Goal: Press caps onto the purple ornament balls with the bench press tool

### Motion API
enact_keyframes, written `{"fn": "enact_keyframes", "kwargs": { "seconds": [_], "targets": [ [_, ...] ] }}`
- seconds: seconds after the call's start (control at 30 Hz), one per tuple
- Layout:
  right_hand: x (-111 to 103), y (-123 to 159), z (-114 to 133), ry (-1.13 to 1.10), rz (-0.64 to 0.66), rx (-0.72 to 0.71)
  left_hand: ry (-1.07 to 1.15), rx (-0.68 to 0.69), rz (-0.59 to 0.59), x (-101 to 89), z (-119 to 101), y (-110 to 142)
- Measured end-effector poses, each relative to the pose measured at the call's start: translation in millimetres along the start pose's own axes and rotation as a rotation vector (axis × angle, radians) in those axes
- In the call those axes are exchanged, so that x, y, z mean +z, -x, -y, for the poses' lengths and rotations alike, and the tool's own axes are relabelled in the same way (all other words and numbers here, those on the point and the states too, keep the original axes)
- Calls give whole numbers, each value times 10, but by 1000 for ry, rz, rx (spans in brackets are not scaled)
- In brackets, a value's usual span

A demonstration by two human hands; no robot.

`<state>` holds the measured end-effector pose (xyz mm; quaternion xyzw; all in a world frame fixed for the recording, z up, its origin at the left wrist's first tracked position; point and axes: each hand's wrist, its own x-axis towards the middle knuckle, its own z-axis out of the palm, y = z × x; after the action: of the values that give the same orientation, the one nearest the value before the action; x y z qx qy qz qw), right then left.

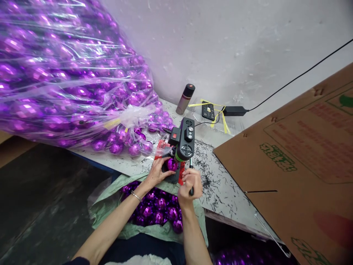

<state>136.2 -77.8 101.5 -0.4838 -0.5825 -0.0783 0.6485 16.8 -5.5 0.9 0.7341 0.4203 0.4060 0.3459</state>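
Note:
My left hand (pixel 157 172) pinches a shiny purple faceted ball (pixel 172 164) between thumb and fingers. The ball sits under the green-ringed end of a small black bench drill press (pixel 186 141) with a red switch. My right hand (pixel 191 183) is closed around the black-gripped lever (pixel 191 167) at the machine's right side. Red material (pixel 182 172) shows at the base of the machine. Beneath my forearms, a pale green sack (pixel 110 195) holds many more purple balls (pixel 158 208).
A huge clear plastic bag (pixel 68 73) of purple balls fills the left. Behind the machine are a spray can (pixel 185 98), a phone (pixel 208 110), yellow ties (pixel 225 125) and a power adapter (pixel 235 110). Dark shavings (pixel 206 180) litter the table. A cardboard box (pixel 303 165) stands right.

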Motion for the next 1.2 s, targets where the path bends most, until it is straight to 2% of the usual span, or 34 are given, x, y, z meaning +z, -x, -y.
{"fn": "enact_keyframes", "kwargs": {
  "seconds": [0.13, 0.27, 0.33, 0.4, 0.5, 0.6, 0.67, 0.73, 0.8, 0.83, 0.87, 0.93, 1.0, 1.07, 1.2],
  "targets": [
    [-31, -336, 184, -26, 5, 102, 3, 18, -36, 10, -31, 3],
    [-101, -342, 202, 27, 84, 78, 5, 63, -80, -163, -116, 263],
    [-190, -218, 173, 78, 134, 93, -40, 132, -49, -337, -130, 524],
    [-335, -48, 138, 154, 157, 133, -129, 245, 31, -524, -105, 824],
    [-675, 271, 81, 297, 176, 164, -291, 379, 100, -740, -32, 1233],
    [-1135, 689, -5, 448, 229, 146, -412, 424, 52, -877, 2, 1512],
    [-1465, 1020, -81, 586, 278, 192, -489, 403, -44, -982, -9, 1622],
    [-1757, 1359, -164, 718, 341, 322, -628, 276, -215, -1132, -13, 1687],
    [-1955, 1663, -239, 747, 420, 454, -782, 26, -359, -1312, 26, 1725],
    [-2005, 1788, -272, 735, 463, 527, -825, -124, -375, -1402, 67, 1739],
    [-2022, 1891, -299, 714, 498, 595, -831, -274, -342, -1484, 120, 1754],
    [-1968, 2026, -342, 674, 511, 692, -744, -537, -191, -1607, 243, 1789],
    [-1856, 2079, -369, 632, 472, 705, -605, -717, -78, -1659, 347, 1837],
    [-1768, 2082, -382, 577, 431, 647, -484, -790, -117, -1650, 396, 1891],
    [-1830, 2076, -380, 436, 447, 494, -300, -718, -367, -1561, 356, 1977]
  ]
}}
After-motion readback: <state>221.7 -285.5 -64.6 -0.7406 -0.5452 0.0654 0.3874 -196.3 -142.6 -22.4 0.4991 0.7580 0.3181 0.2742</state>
